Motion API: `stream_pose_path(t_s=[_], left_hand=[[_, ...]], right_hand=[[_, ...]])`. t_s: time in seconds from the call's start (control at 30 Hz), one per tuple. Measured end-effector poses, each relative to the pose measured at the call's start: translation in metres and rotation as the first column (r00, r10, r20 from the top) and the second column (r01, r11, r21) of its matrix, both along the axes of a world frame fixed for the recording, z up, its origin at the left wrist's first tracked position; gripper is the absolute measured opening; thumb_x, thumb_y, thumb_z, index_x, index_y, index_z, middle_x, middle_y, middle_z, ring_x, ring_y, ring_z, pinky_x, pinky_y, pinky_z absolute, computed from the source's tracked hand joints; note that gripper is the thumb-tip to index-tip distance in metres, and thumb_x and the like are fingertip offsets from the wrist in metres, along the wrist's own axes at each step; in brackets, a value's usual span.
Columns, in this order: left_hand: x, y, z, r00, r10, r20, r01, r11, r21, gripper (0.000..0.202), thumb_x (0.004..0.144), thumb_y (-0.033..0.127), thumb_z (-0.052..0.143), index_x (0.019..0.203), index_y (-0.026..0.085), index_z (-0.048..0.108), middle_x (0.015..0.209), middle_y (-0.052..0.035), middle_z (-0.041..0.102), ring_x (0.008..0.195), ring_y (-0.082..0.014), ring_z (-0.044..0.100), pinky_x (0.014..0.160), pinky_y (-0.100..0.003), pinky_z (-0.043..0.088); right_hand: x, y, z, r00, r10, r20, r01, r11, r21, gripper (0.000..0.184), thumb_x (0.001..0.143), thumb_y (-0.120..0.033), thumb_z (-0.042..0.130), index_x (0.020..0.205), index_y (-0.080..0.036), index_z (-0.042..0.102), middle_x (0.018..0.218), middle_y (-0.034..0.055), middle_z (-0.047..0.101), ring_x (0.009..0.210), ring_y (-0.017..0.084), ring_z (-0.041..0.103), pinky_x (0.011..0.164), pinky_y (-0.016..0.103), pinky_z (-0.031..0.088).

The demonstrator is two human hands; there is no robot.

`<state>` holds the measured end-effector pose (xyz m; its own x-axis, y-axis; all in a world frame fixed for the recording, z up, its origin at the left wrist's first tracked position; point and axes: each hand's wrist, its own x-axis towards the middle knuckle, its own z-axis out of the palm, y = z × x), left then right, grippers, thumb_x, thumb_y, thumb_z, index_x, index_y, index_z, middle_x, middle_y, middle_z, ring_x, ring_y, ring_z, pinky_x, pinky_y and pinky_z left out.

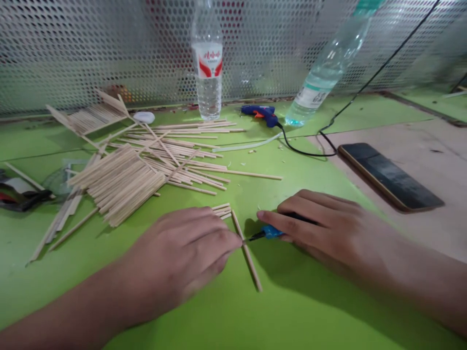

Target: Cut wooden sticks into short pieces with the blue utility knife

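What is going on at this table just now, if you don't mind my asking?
A person is working on a thin wooden stick with both hands. The right hand holds a blue-and-black tool, its dark tip at the stick, right by the fingertips of the left hand; whether those fingers grip the stick is hard to tell. Beyond them lie loose sticks and a slatted stick structure, and the blue glue gun lies unheld.

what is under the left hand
Pale stick ends poke out past the left hand on the green tabletop. The hand hides the rest of those sticks, so their full length and anything else underneath can't be seen.
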<state>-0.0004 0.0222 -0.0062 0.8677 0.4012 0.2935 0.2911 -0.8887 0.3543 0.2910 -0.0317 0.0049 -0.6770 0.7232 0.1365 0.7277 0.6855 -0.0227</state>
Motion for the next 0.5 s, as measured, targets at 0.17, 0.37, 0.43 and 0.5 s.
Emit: stream_pose_path(t_s=[0.17,0.37,0.43,0.5], left_hand=[[0.001,0.0,-0.001,1.0,0.0,-0.001,0.0,0.999,-0.041,0.015,0.1,0.018,0.052,0.098,0.021,0.066,0.083,0.002,0.068,0.073,-0.0121,0.062,0.065,-0.026,0.051],[0.004,0.0,0.0,1.0,-0.018,-0.018,0.017,1.0,-0.014,0.019,0.101,0.017,0.049,0.11,0.019,0.066,0.091,-0.0014,0.071,0.082,-0.015,0.064,0.073,-0.031,0.057],[0.005,0.001,0.001,1.0,-0.022,-0.005,0.022,1.0,-0.018,0.017,0.101,0.016,0.051,0.11,0.019,0.065,0.093,-0.0014,0.072,0.083,-0.0155,0.064,0.077,-0.033,0.057],[0.005,0.001,0.001,1.0,-0.021,0.004,0.021,0.999,-0.03,0.016,0.099,0.015,0.054,0.11,0.019,0.064,0.095,-0.0005,0.072,0.084,-0.0149,0.064,0.078,-0.032,0.057]], right_hand=[[0.002,0.002,0.004,0.999,0.032,-0.029,-0.032,0.999,0.022,0.038,0.102,-0.021,0.044,0.138,-0.023,0.056,0.103,0.0056,0.067,0.09,0.02,0.061,0.076,0.032,0.05],[0.01,0.005,0.006,0.998,0.051,-0.041,-0.048,0.997,0.06,0.044,0.097,-0.015,0.039,0.135,-0.025,0.059,0.101,0.0051,0.07,0.088,0.02,0.063,0.072,0.033,0.051],[0.01,0.006,0.004,0.998,0.057,-0.032,-0.056,0.997,0.051,0.046,0.097,-0.016,0.039,0.138,-0.024,0.057,0.104,0.0066,0.07,0.089,0.022,0.063,0.074,0.035,0.052],[0.008,0.005,0.003,0.997,0.07,-0.013,-0.07,0.997,0.032,0.046,0.099,-0.018,0.038,0.142,-0.022,0.053,0.106,0.0081,0.069,0.09,0.023,0.063,0.077,0.037,0.052]])
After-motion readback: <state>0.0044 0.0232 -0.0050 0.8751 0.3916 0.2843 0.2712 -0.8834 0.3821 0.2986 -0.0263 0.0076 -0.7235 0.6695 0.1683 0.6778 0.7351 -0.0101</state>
